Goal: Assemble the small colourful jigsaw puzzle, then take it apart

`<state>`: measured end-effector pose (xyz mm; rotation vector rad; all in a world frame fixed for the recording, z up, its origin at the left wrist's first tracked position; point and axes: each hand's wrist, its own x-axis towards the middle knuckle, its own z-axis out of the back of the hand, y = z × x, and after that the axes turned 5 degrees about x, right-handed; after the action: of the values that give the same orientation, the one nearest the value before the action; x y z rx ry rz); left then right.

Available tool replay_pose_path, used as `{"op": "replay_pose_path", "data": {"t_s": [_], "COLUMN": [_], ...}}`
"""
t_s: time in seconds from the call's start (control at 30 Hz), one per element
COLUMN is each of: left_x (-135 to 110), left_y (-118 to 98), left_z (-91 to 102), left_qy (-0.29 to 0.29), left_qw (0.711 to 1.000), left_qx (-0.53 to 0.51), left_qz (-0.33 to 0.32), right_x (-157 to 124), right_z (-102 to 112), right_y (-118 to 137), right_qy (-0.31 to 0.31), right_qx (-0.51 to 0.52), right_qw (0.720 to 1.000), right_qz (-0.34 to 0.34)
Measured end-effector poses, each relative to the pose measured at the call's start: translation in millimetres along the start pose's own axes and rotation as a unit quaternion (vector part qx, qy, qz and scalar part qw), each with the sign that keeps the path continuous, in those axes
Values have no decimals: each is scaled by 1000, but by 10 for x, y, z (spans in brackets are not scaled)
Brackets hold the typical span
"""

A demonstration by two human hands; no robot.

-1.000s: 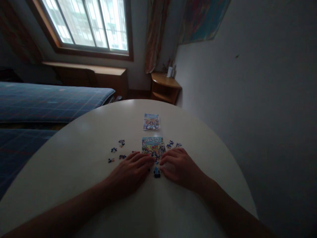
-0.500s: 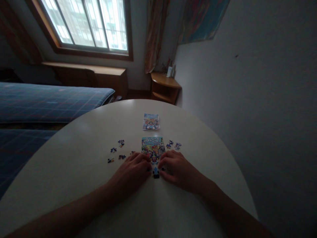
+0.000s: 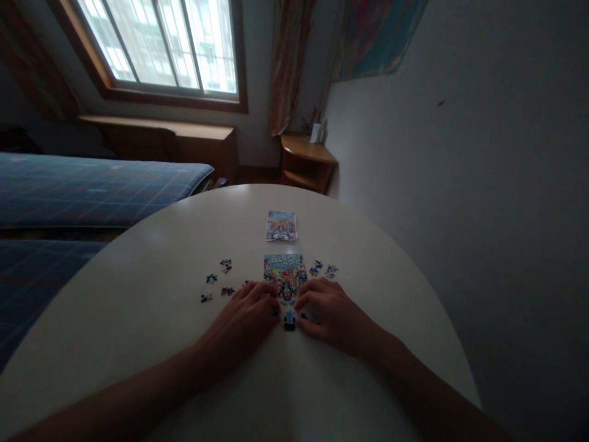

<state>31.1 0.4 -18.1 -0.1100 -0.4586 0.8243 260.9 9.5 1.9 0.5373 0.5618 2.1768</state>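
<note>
A small blue and black jigsaw puzzle piece [image 3: 289, 320] lies on the table between my fingertips. My left hand [image 3: 252, 310] rests at its left, fingers curled in, with a dark puzzle piece partly showing at the thumb and fingertips. From the right, my right hand [image 3: 329, 310] bends its fingers and thumb around another puzzle piece [image 3: 304, 315], mostly hidden. Just beyond the hands is a colorful picture card [image 3: 284, 267] with a light blue title band; my fingers cover its near corners. Farther off lies a small printed packet [image 3: 281, 226].
Loose puzzle pieces [image 3: 227, 291] are scattered left of the card, and several more pieces [image 3: 331, 271] lie to its right. The round white table [image 3: 175, 245] has a bed [image 3: 101, 190] at its left and a wall [image 3: 460, 202] at its right.
Almost nothing differs. Both hands stay in the same place, with only a very slight shift of the fingers around the pieces.
</note>
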Motion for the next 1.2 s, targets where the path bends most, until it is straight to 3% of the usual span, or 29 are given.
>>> {"op": "replay_pose_path", "data": {"t_s": [0.73,1.2], "left_x": [4,-4], "left_y": [27,72], "left_z": [-25,-52], "left_qy": [1,-21], "left_qw": [1000,999], "left_qx": [-25,23], "left_qz": [-3,-21], "right_x": [13,75], "right_z": [-16,-82], "right_y": [19,-47], "right_qy": [-12,-42], "right_qx": [-1,-10], "right_qw": [1000,999], "right_qz": [-6,-4]}}
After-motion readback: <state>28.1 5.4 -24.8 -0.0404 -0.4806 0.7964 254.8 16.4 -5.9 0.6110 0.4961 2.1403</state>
